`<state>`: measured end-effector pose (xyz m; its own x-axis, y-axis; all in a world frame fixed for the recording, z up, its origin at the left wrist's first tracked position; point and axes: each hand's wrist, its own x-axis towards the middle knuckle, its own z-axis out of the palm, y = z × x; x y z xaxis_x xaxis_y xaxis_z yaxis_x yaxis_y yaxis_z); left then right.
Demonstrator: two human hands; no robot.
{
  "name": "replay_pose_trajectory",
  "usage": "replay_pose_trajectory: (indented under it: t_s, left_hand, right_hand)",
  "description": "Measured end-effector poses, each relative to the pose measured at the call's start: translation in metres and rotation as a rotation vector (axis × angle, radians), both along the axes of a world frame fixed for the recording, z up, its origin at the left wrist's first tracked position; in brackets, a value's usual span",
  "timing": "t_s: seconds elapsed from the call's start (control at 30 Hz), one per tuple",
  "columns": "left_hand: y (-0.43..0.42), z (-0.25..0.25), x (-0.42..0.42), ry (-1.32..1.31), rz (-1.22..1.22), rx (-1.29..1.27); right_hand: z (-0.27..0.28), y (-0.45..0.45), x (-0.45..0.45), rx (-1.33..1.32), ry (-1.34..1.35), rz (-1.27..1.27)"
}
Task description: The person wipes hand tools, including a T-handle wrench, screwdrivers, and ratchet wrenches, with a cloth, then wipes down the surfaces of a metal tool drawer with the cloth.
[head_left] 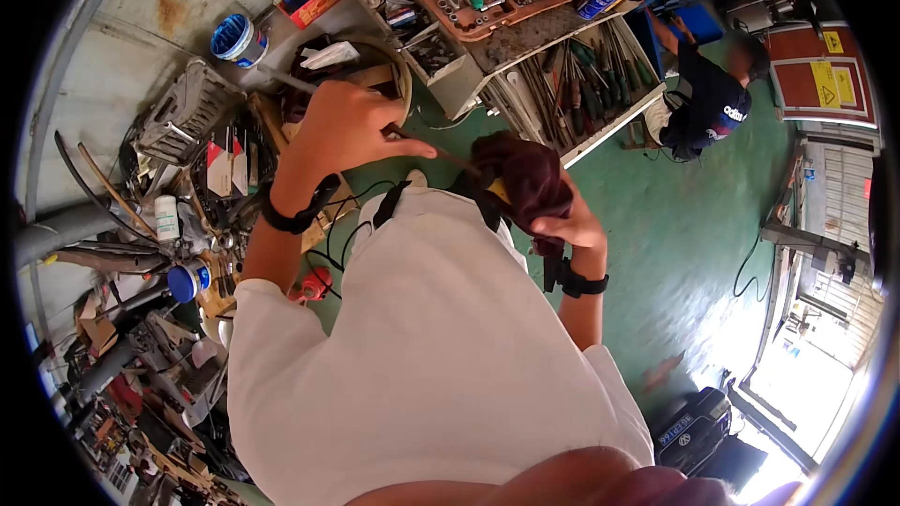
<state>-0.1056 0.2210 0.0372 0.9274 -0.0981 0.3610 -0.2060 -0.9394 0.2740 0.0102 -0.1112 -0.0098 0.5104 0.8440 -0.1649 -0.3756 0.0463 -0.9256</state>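
Note:
My left hand point(352, 126) is closed around a long thin rod-like tool point(441, 155), its kind not plain. The tool's brownish shaft runs right toward a dark maroon cloth point(525, 173), and a greyish length shows on the other side of the hand. My right hand point(572, 223) grips the bunched cloth, thumb on top and the other fingers mostly hidden. A small yellow patch point(500, 190) shows at the cloth's left edge; what it belongs to is hidden. The tool's far end meets the cloth there. Both hands are in front of my torso, above the green floor.
Ahead stands a workbench with an open drawer of screwdrivers and files point(586, 84) and an orange tool case point(497, 23). A round bin point(405, 66), a blue-lined bucket point(242, 40) and cluttered parts lie left. A person point(708, 98) crouches at the right; a black car part point(694, 431) stands behind.

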Motion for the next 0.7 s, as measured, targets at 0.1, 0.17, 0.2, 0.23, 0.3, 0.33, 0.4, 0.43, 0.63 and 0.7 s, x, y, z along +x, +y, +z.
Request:
replay_pose_trajectory:
  t_s: [0.1,0.17,0.2,0.23,0.3,0.33,0.4,0.43,0.63,0.7]
  left_hand:
    - [0.008,-0.018,-0.004,0.02,-0.005,-0.012]
    - [0.008,-0.023,-0.004,-0.001,-0.024,-0.016]
    - [0.007,-0.023,-0.003,0.024,-0.023,0.007]
    - [0.006,-0.023,-0.002,0.052,-0.021,0.027]
    - [-0.002,-0.026,0.008,0.034,-0.051,0.004]
    - [-0.007,-0.027,0.012,0.014,-0.073,-0.013]
    - [-0.015,-0.032,0.022,0.015,-0.082,-0.006]
    - [-0.017,-0.034,0.028,0.007,-0.093,0.006]
    - [-0.012,-0.012,0.032,-0.024,0.088,-0.129]
    - [0.002,-0.005,0.011,0.06,0.192,-0.149]
  right_hand:
    - [0.008,0.005,0.003,-0.292,-0.304,0.151]
    - [0.013,0.003,0.005,-0.358,-0.388,0.127]
    - [0.016,-0.002,0.008,-0.41,-0.445,0.099]
    - [0.018,-0.008,0.01,-0.463,-0.5,0.074]
    - [0.005,-0.028,0.017,-0.464,-0.507,0.038]
    - [0.0,-0.035,0.018,-0.457,-0.519,0.007]
    - [-0.004,-0.042,0.018,-0.424,-0.459,-0.089]
    - [-0.007,-0.047,0.019,-0.388,-0.406,-0.19]
    - [-0.05,-0.158,0.05,0.035,0.127,-1.312]
    - [-0.035,-0.223,0.067,0.096,0.196,-1.237]
